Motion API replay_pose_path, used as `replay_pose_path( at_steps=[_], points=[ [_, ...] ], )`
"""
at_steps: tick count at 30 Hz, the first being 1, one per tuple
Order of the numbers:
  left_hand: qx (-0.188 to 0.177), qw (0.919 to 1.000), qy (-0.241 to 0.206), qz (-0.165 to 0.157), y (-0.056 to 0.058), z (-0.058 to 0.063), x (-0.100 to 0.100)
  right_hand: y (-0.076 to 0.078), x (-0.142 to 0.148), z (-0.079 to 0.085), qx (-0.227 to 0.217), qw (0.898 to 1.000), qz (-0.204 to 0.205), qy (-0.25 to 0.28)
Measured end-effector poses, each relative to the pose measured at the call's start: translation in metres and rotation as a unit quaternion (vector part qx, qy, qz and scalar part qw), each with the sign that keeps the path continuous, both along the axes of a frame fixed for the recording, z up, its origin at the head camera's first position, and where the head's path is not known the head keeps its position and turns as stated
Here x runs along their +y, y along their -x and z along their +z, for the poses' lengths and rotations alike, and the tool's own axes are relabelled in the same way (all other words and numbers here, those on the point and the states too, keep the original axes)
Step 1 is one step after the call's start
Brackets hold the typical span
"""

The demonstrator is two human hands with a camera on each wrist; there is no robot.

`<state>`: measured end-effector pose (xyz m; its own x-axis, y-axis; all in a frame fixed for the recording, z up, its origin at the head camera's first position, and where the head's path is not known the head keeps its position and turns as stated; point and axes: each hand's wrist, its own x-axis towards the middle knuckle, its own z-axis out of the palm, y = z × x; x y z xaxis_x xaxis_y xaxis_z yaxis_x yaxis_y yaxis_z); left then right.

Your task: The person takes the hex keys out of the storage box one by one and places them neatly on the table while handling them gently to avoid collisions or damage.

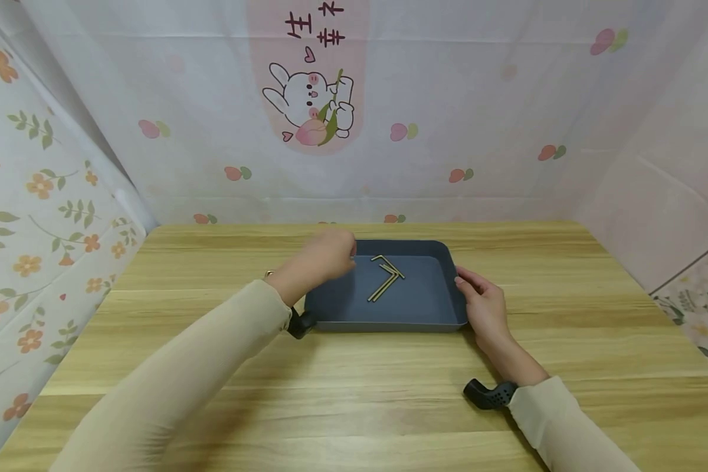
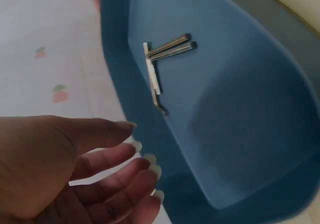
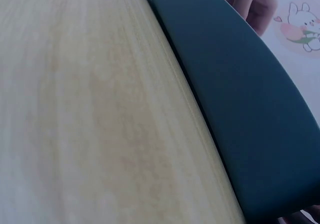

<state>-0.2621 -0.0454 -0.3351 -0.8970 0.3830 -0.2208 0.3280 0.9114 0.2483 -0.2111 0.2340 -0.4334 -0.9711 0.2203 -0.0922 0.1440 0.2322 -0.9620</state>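
Note:
Several brass-coloured L-shaped hex keys (image 1: 385, 282) lie together on the floor of a blue-grey tray (image 1: 425, 301), some of them crossing. In the left wrist view the hex keys (image 2: 172, 49) show near the tray's far wall. Over the left part of the tray hovers my left hand (image 1: 324, 254), its fingers loosely bent with nothing between them. My right hand (image 1: 485, 305) grips the tray's right side, thumb at the rim. Only some fingertips of that hand (image 3: 305, 216) appear in the right wrist view, at the tray's lower corner; the rest is hidden.
The tray stands on a wood-grain table (image 1: 377, 393), towards its back edge. Behind it hangs a white curtain (image 1: 425, 85) with a rabbit print, and a flowered cloth (image 1: 47, 216) hangs at the left.

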Motion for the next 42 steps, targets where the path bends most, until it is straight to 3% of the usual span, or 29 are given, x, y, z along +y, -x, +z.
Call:
replay_pose_path(
  at_steps=[3, 8, 11, 19, 25, 28, 42],
  points=[
    [-0.011, 0.9997, 0.003, -0.021, 0.004, -0.005, 0.006, 0.000, 0.000, 0.000, 0.004, 1.000, 0.001, 0.002],
    [-0.064, 0.9950, -0.049, -0.059, 0.011, -0.013, 0.015, 0.000, 0.000, -0.001, 0.010, 1.000, 0.000, 0.000],
    [-0.104, 0.9893, -0.083, -0.059, 0.014, -0.017, 0.020, 0.001, 0.000, -0.002, 0.008, 1.000, -0.002, 0.000],
    [-0.168, 0.9759, -0.139, -0.012, 0.016, -0.020, 0.030, 0.001, 0.000, -0.002, 0.005, 1.000, -0.006, 0.003],
    [-0.234, 0.9532, -0.187, 0.038, 0.019, -0.021, 0.033, 0.001, 0.000, -0.003, 0.011, 1.000, -0.003, -0.002],
    [-0.254, 0.9469, -0.189, 0.058, 0.020, -0.023, 0.035, 0.001, 0.000, -0.003, 0.012, 1.000, -0.003, -0.005],
    [-0.200, 0.9630, -0.160, 0.084, 0.020, -0.027, 0.051, 0.002, 0.001, -0.004, 0.010, 1.000, -0.001, -0.011]
  ],
)
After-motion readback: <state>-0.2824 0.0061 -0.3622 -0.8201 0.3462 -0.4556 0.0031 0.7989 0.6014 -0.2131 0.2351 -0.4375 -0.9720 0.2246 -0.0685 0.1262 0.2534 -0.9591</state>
